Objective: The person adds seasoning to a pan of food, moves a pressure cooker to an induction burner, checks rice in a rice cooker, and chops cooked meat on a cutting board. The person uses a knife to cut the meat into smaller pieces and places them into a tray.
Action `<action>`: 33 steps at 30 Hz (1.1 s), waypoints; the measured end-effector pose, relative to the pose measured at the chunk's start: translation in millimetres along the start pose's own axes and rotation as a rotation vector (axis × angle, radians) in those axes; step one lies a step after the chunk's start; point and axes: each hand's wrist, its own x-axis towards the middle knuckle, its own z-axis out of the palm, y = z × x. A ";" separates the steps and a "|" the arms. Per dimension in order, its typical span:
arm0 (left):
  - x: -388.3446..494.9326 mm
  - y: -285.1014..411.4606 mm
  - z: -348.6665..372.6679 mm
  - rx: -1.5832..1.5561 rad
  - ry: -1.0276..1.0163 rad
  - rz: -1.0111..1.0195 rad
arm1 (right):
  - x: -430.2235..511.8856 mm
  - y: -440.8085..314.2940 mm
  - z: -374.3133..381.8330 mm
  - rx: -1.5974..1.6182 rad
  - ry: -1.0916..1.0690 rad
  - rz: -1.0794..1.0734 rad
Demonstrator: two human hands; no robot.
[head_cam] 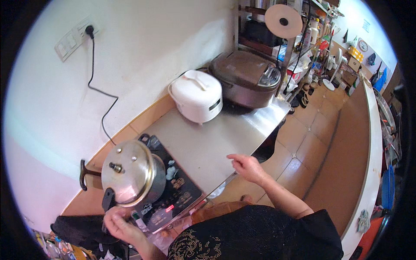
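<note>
A metal pressure cooker (130, 172) stands on a black induction cooktop (191, 191) with a lit red display. Its lid is on, with a dark valve weight (115, 167) on top. My left hand (120, 224) is curled around the cooker's long black handle (108, 199), hiding much of it. Close by that hand, a small white tube with a green end (139, 221) lies at the cooktop's edge. My right hand (248, 167) hovers by the front edge of the metal table (208, 146), its index finger extended, holding nothing.
Farther along the table are a white rice cooker (196, 96) and a large brown cooker (245, 81). A black cord (110, 107) runs down the wall from a socket. A loaded metal shelf (289, 48) rises behind; a low partition (373, 152) borders the tiled floor.
</note>
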 end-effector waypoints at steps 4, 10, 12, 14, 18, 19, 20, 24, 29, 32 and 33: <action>-24.5 12.8 97.4 -0.059 -0.182 -0.012 | 11.2 65.7 -78.5 0.017 0.269 -0.037; -58.5 20.4 200.4 -0.148 -0.437 -0.148 | 40.0 107.9 -165.9 -0.034 0.434 -0.046; -69.7 15.8 230.7 -0.180 -0.472 -0.226 | 47.2 110.5 -181.9 -0.029 0.431 -0.039; -70.3 6.6 253.9 -0.081 -0.546 -0.160 | 59.0 113.2 -192.4 0.013 0.447 -0.050; -59.6 -2.7 297.8 -0.066 -0.605 -0.155 | 96.1 128.9 -207.1 -0.125 0.470 -0.166; -56.3 -7.7 307.1 -0.039 -0.584 -0.154 | 106.2 123.9 -212.5 -0.113 0.447 -0.150; -52.9 -13.7 316.6 -0.012 -0.564 -0.152 | 116.3 120.6 -216.4 -0.138 0.435 -0.176; -34.8 -44.8 357.5 0.191 -0.557 -0.082 | 163.7 124.5 -236.3 -0.267 0.361 -0.251; -8.0 -79.5 416.0 0.327 -0.518 0.246 | 224.1 165.4 -252.7 -0.417 0.267 -0.259; 4.1 -102.0 433.9 0.469 -0.522 0.276 | 224.9 168.2 -241.9 -0.528 0.273 -0.239; 7.0 -104.1 438.3 0.512 -0.521 0.292 | 224.6 171.1 -243.2 -0.551 0.272 -0.290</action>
